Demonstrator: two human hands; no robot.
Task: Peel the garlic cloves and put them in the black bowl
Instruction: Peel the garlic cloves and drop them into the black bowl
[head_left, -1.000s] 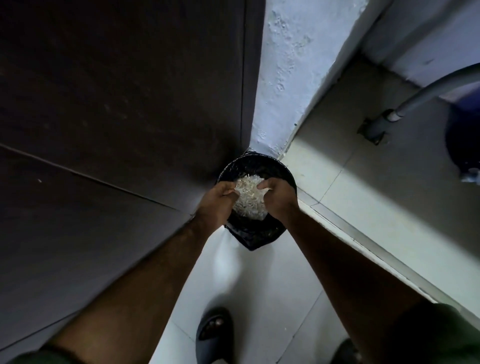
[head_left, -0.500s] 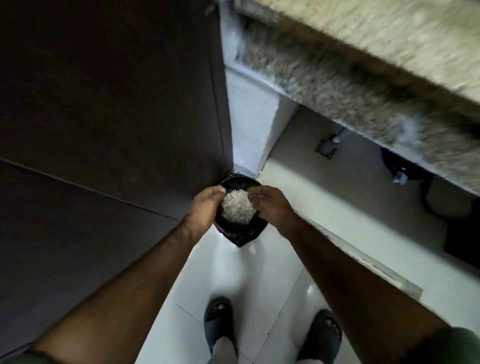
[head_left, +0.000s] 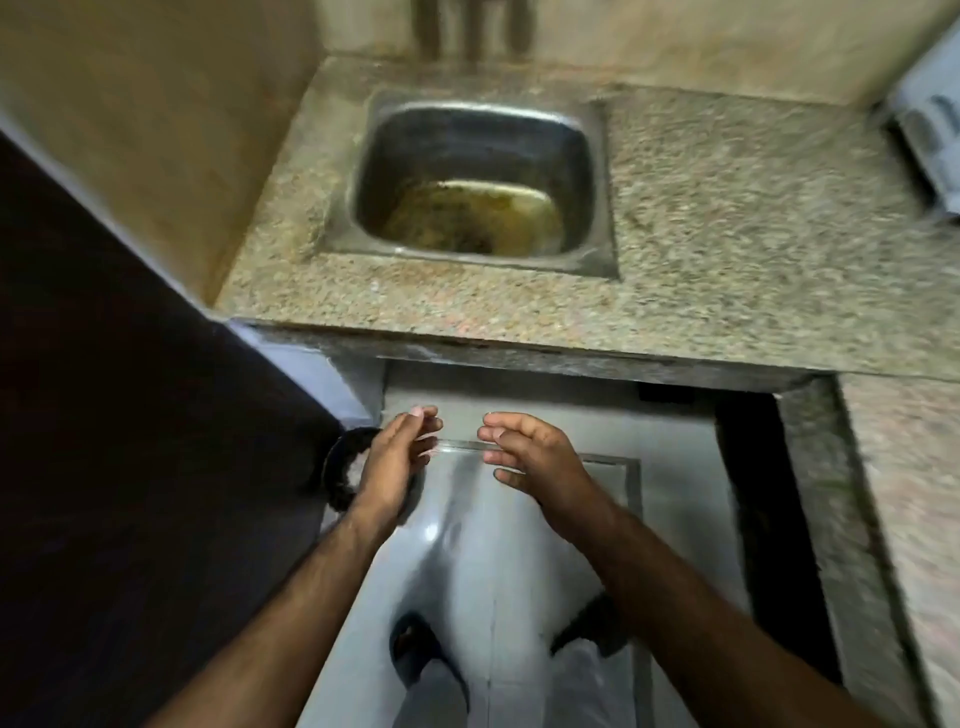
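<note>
Steel sink (head_left: 475, 182) is best reached squarely; left hand (head_left: 397, 460) and right hand (head_left: 530, 457) are held open, empty.

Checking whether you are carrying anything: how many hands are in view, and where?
2. The left hand hangs over the black bin on the floor; the right hand is beside it, below the counter edge. Both hold nothing.

Open floor (head_left: 467, 545) ahead, counter edge (head_left: 571, 358) above, dark door (head_left: 130, 441) left — bin (head_left: 337, 467) beside it.
</note>
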